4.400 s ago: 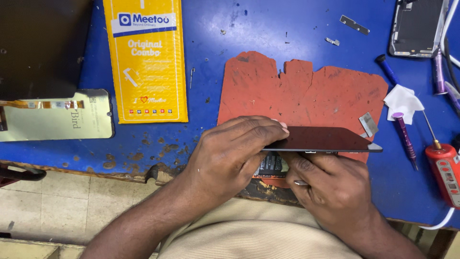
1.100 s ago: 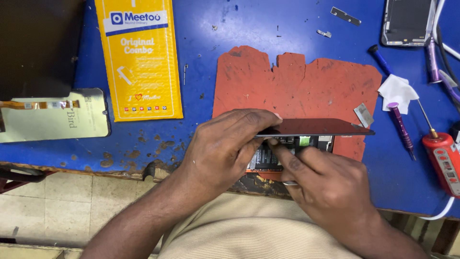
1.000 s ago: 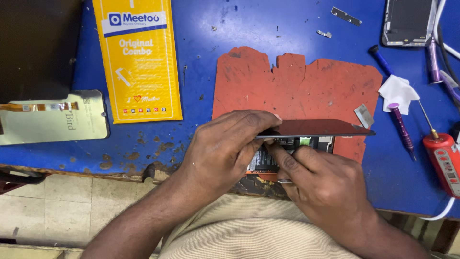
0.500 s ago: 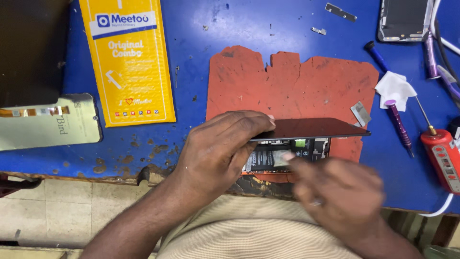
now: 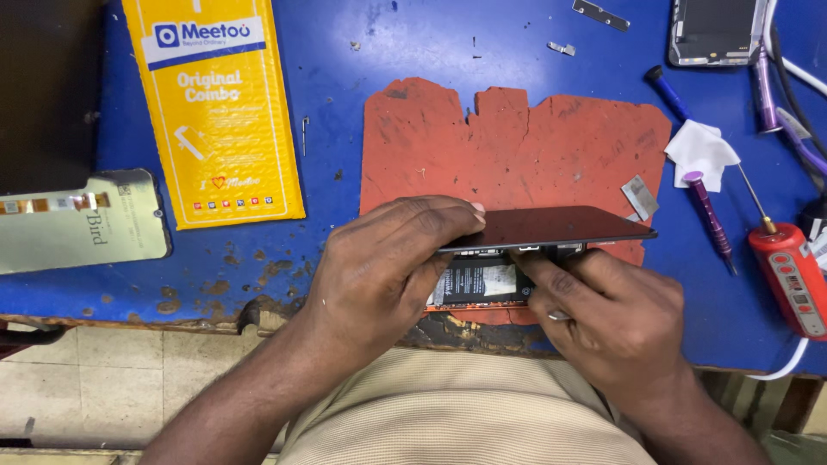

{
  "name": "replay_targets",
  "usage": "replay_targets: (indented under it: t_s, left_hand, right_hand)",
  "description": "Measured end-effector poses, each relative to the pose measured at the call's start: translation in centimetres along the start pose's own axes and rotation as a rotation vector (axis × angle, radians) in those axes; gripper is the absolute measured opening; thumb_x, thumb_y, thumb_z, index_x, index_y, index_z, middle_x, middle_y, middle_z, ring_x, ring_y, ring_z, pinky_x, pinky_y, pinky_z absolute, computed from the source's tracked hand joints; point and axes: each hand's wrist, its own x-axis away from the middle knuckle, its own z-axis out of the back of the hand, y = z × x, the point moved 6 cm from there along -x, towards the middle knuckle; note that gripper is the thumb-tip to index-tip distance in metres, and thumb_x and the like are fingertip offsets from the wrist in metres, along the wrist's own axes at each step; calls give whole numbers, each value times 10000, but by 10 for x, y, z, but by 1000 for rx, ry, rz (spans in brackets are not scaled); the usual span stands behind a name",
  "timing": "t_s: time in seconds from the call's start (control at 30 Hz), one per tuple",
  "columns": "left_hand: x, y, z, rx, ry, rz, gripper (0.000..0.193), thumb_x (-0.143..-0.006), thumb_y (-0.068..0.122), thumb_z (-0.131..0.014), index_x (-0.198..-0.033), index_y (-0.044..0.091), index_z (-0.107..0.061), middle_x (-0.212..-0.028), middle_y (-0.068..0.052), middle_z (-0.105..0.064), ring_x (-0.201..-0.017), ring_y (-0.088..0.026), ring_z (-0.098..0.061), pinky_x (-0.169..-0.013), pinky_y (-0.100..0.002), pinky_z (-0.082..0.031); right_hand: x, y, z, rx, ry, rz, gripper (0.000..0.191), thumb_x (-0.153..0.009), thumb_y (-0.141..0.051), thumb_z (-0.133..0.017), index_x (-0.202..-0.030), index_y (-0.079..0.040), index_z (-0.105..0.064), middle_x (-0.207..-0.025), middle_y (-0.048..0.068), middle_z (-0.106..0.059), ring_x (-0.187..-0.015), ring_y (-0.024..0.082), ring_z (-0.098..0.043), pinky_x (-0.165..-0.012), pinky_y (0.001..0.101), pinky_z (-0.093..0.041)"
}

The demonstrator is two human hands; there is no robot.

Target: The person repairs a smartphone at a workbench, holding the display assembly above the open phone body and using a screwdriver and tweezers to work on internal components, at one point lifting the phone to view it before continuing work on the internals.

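Observation:
An opened phone lies at the near edge of a worn red mat [image 5: 517, 146]. Its dark screen panel [image 5: 551, 226] is tilted up from the phone body [image 5: 478, 282], where the battery and board show. My left hand [image 5: 388, 267] grips the raised screen panel along its left end. My right hand [image 5: 616, 314] rests on the phone body from the near side, with a fingertip pressed in under the lifted panel at the board. A ring sits on one right finger.
A yellow flat package [image 5: 215, 108] lies on the blue bench [image 5: 345, 52], left. A pale screen assembly [image 5: 82, 224] is at the far left. Right: white tissue [image 5: 699, 152], purple screwdriver [image 5: 708, 211], red tool [image 5: 792, 275], another phone frame [image 5: 715, 30], cables.
My right hand swung out and came back under the raised panel. The view shifted slightly. My left hand kept its hold on the screen panel.

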Motion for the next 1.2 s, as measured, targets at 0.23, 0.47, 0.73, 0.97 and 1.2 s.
replay_targets:
  t_s: [0.23,0.47,0.73,0.97,1.2]
  left_hand:
    - [-1,2,0,10,-6,-20,349,-859,-106,-681,-1189,5,-646,-1183,-138,-717,-1121,-300,-739,-958,-382,-619]
    - [-1,5,2,16,-2,-50,301,-893,-112,-674,-1173,-2,-664,-1171,-138,-715,-1146,-300,-731,-1002,-388,-610]
    - [-1,6,2,8,-12,-63,320,-864,-108,-675,-1167,-5,-666,-1155,-142,-710,-1157,-306,-724,-1032,-400,-602]
    - [-2,7,2,7,-23,-69,334,-850,-107,-678,-1166,0,-662,-1152,-133,-709,-1171,-301,-721,-1045,-403,-600]
    - [0,6,2,22,-20,-62,341,-846,-111,-682,-1167,0,-659,-1141,-134,-705,-1161,-302,-722,-1027,-399,-603]
  right_hand:
    - [0,2,5,-41,36,-4,297,-764,2,-801,-1053,-67,-781,-826,42,-665,-634,184,-636,-553,345,-487]
    - [3,6,-1,-16,10,-2,248,-740,-10,-813,-981,-62,-785,-828,64,-693,-644,204,-657,-578,360,-509]
    - [6,8,-4,-45,-16,4,282,-716,-23,-816,-996,-36,-786,-899,102,-731,-669,220,-685,-572,355,-514]
    - [6,9,-5,-51,-17,10,264,-721,-28,-824,-981,-29,-779,-887,99,-729,-667,220,-689,-569,355,-516]
    - [9,-1,-6,98,-8,76,278,-698,-69,-829,-974,-90,-804,-777,43,-653,-595,232,-605,-543,389,-472]
